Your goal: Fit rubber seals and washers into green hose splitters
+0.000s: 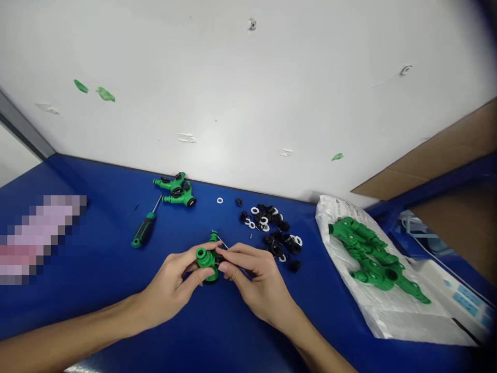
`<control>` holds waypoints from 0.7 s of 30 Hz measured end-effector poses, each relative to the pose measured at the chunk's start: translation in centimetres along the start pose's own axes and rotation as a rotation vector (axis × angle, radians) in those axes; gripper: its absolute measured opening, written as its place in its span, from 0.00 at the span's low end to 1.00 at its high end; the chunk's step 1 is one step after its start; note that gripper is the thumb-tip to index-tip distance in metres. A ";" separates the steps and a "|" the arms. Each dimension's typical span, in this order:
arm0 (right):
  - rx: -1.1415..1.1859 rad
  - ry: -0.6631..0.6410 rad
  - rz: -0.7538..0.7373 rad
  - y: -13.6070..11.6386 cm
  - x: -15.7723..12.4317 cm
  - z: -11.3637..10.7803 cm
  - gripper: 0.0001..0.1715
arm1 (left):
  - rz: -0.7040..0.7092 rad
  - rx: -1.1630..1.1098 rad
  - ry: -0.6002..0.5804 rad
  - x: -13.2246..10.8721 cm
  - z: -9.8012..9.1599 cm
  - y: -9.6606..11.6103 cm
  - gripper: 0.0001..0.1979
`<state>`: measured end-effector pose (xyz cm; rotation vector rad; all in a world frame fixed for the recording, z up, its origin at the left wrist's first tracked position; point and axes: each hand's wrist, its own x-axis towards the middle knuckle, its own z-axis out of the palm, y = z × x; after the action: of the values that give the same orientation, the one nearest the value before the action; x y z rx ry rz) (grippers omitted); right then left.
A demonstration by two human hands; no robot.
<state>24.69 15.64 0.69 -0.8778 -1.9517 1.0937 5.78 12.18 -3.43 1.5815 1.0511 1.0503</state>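
I see the left hand (171,282) fingertips pinching a green branched plastic connector (208,259) above the blue table (101,243), right hand (258,277) pinching a black part (219,259) against it. Green plastic fittings (370,277) lie on a white bag (382,322).

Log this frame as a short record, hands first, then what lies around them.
Left hand: grips green fitting
Right hand: pinches small black piece at the fitting's side
Tool: screwdriver, lying on blue table
Near wall: two green fittings with black parts
Loose: black pieces, white rings
Far right: more green fittings on white bag
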 end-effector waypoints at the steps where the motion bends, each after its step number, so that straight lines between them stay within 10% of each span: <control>1: 0.008 0.010 0.005 0.1 0.0 0.2 0.12 | 0.000 0.011 -0.002 0.0 0.0 0.0 0.21; 13: -0.009 0.020 0.012 0.0 0.2 0.9 0.12 | -0.151 -0.187 -0.032 0.2 0.0 0.9 0.19; 21: -0.430 0.287 0.059 1.7 1.2 -7.1 0.15 | -0.253 -0.800 0.038 0.9 -0.6 1.1 0.10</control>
<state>30.35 20.16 2.17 -1.2519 -1.9514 0.5424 5.65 12.98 -2.09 0.7654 0.6906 1.1306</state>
